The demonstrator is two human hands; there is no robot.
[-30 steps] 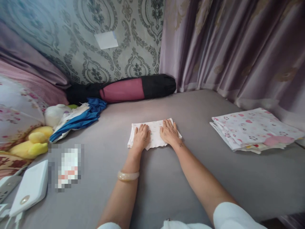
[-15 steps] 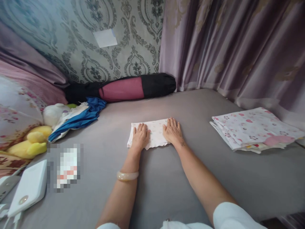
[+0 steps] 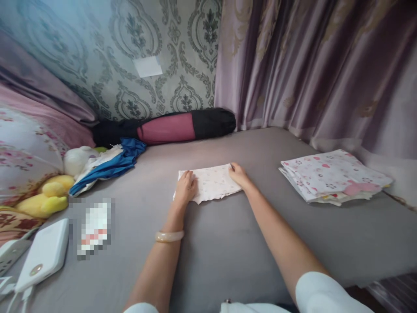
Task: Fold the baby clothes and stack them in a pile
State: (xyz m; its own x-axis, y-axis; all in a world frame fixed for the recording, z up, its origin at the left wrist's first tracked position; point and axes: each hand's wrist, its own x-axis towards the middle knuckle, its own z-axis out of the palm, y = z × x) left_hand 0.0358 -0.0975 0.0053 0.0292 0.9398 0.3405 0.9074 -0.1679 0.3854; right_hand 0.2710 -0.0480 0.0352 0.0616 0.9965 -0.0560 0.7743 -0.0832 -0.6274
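A folded white cloth [image 3: 213, 181] with a faint small print lies on the grey bed sheet in front of me. My left hand [image 3: 186, 188] is closed over its left edge, fingers together and partly hidden. At the opposite side, my right hand [image 3: 238, 174] pinches the right edge near the far corner, with the cloth between thumb and fingers. The cloth's near edge looks wavy.
A folded stack of printed fabric [image 3: 335, 176] lies to the right. On the left are a blue-and-white garment [image 3: 109, 167], yellow plush toy [image 3: 44, 202], white power bank [image 3: 44, 254] and a blurred-out item [image 3: 95, 228]. A black-and-pink long bag [image 3: 167, 128] lies by the wall.
Both hands lay flat on the cloth before. They have shifted outward to its left and right edges, and their fingers have closed on it. The view has tilted slightly.
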